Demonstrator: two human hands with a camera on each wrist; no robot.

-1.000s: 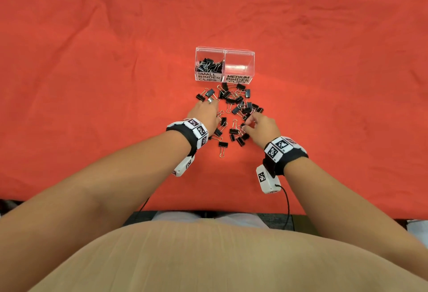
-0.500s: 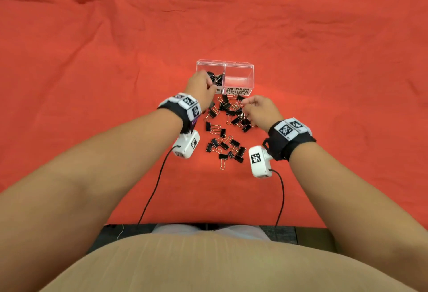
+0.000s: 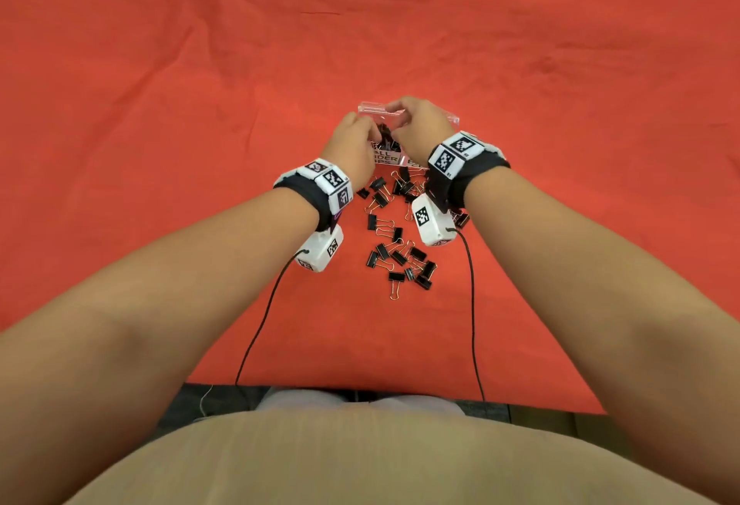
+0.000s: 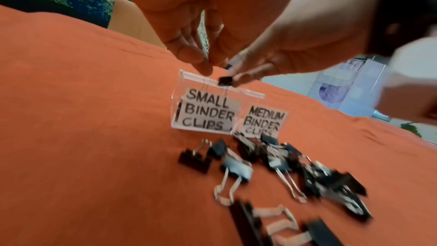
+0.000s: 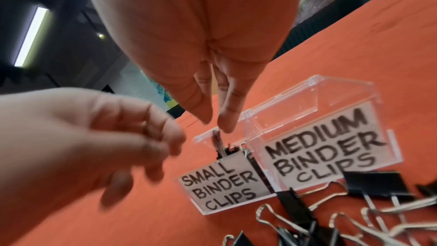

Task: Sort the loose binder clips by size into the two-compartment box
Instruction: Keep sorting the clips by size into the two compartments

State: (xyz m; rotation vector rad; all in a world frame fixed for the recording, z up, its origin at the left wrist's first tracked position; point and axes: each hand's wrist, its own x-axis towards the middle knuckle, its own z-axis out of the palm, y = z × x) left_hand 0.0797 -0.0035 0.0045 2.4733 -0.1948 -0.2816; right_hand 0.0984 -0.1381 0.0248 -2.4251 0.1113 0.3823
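Note:
A clear two-compartment box (image 3: 370, 107) stands on the red cloth, labelled SMALL BINDER CLIPS (image 4: 208, 113) and MEDIUM BINDER CLIPS (image 5: 326, 149). The small side holds several black clips (image 5: 231, 151); the medium side looks empty. My right hand (image 3: 420, 124) points down over the small compartment and pinches a small black clip (image 4: 225, 81) at its fingertips (image 5: 227, 124), handles hanging into the box. My left hand (image 3: 352, 140) hovers at the box's left front, fingers loosely curled (image 5: 141, 134) with nothing seen in them. Loose black clips (image 3: 400, 252) lie scattered in front of the box.
The red cloth (image 3: 160, 104) covers the whole table, with wrinkles toward the back. Two black cables (image 3: 260, 324) trail from the wrist cameras to the near table edge (image 3: 360, 392). The clip pile reaches right up to the box's front wall (image 4: 260, 137).
Both hands rose from the clip pile to the box. The left hand reached the small compartment first; the right hand then brought a small clip over it.

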